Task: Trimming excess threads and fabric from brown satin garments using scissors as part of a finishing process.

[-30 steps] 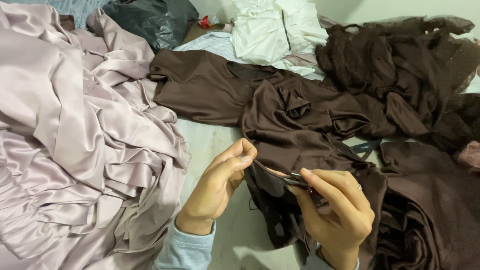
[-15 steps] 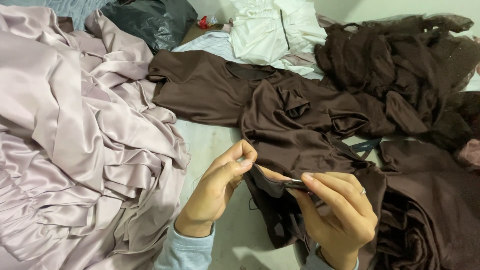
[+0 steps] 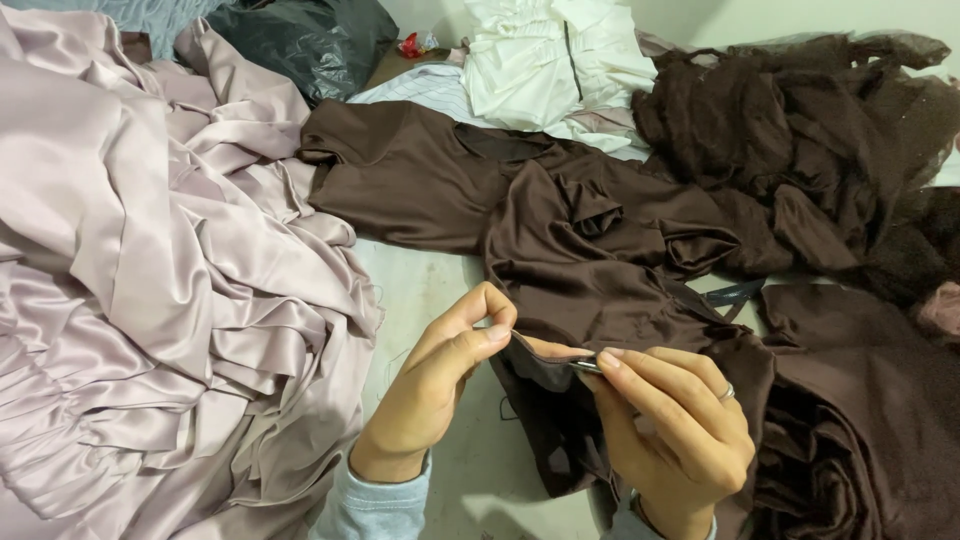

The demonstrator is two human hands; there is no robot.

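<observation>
Near the bottom edge of the view, both of the person's hands are working close together over a pale table [image 3: 420,290]. The left hand [image 3: 435,385] is pinching the edge of a dark brown satin garment [image 3: 600,270] between thumb and forefinger, the other fingers curling loosely behind. The right hand [image 3: 680,440], wearing a thin ring [image 3: 728,393], is gripping a small slim metal tool [image 3: 587,366] between thumb and fingertips, its tip lying right at the fold of cloth the left hand is holding taut. What kind of tool it is cannot be told from here; only a short silvery bit is showing. Pale blue sleeve cuffs [image 3: 380,500] are peeking in at both wrists.

The brown garment is lying spread across the middle of the table, its upper part flat and its lower part bunching toward the hands, draping down under the right hand. To the left, a big heap of pale pink satin [image 3: 150,280] is covering the table in deep folds. To the right, more dark brown fabric [image 3: 870,420] is piling up, with a mound of brown netting [image 3: 800,140] behind it. At the far side, folded white cloth [image 3: 545,60] is resting beside a black plastic bag [image 3: 300,40].
</observation>
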